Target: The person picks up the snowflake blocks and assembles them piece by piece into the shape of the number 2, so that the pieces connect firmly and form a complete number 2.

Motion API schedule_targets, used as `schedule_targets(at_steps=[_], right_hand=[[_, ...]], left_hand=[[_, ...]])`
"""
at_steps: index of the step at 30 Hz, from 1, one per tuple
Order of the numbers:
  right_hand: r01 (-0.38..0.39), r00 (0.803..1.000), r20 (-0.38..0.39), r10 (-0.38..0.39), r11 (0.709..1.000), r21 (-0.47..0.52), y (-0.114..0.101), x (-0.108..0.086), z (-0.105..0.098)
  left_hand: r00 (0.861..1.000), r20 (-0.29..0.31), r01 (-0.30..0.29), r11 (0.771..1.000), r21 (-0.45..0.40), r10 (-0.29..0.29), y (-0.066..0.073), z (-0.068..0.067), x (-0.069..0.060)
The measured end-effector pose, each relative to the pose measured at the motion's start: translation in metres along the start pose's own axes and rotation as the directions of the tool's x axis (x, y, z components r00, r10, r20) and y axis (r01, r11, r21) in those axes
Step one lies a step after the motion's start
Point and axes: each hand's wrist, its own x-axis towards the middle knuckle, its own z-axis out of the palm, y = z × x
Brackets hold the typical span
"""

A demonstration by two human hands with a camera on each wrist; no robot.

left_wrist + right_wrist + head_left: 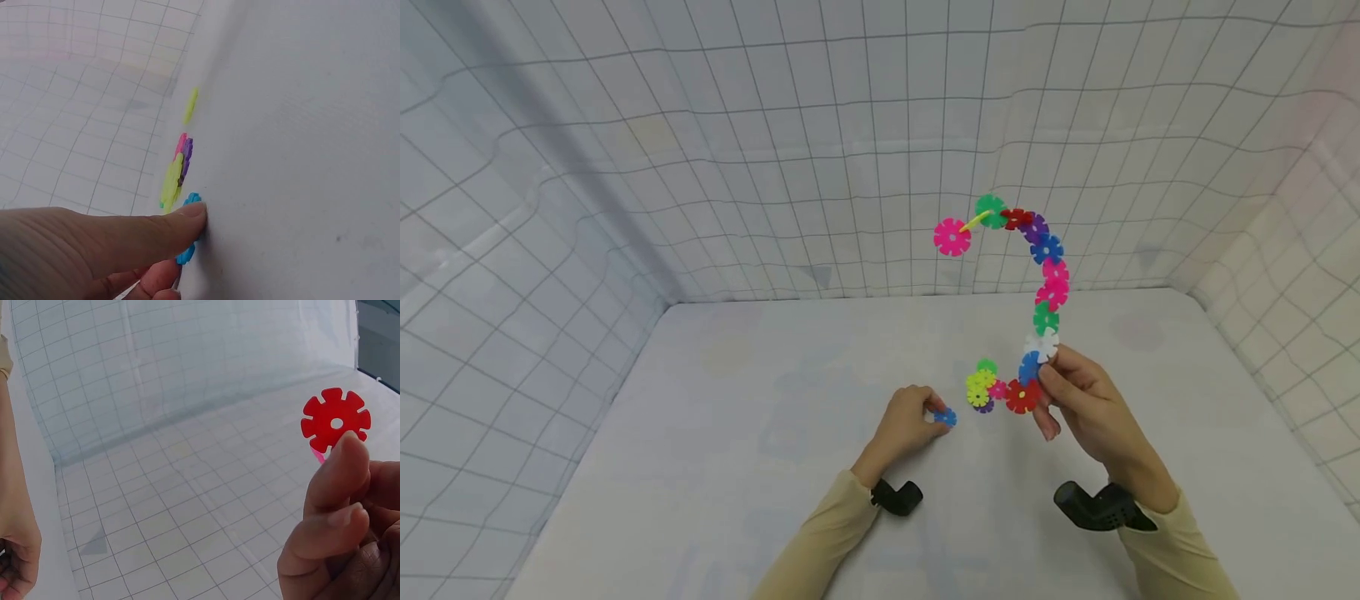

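Note:
My right hand (1093,404) holds a curved chain of slotted plastic discs at its lower end, by a blue disc (1029,367). Below that blue disc hangs a red disc (331,411), seen face-on in the right wrist view. The chain arcs up through several colours to a pink disc (952,237) at its far end. Close to the white table, my left hand (906,425) pinches a loose blue disc (192,199) between thumb and fingers. A cluster of yellow discs (980,387) with green, pink and purple ones is between the hands; whether it joins the chain, I cannot tell.
The white tabletop (737,467) extends around both hands. Grid-patterned sheets (775,167) hang as walls at the back and on both sides. Each wrist wears a black camera mount (898,498).

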Motion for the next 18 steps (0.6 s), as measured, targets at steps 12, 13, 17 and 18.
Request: schedule_targets(at_steps=[12,13,17,18], right_hand=[[-0.064,0.998,-0.019,0.063,0.996,-0.058,0.006,0.001,0.004],[-0.074,0.997,-0.03,0.072,0.995,-0.073,0.007,0.002,0.004],[-0.102,0.993,-0.067,0.094,0.987,-0.124,0.011,0.005,0.006],[-0.105,0.993,-0.074,0.096,0.985,-0.136,0.013,0.005,0.007]], left_hand=[[0.999,-0.037,-0.043,0.99,-0.137,0.039,-0.008,-0.001,-0.006],[0.998,-0.043,-0.047,0.987,-0.152,0.041,-0.008,-0.001,-0.007],[0.999,-0.021,-0.046,0.964,-0.264,0.042,0.0,-0.011,-0.012],[0.999,-0.002,-0.046,0.947,-0.317,0.048,0.004,-0.015,-0.014]])
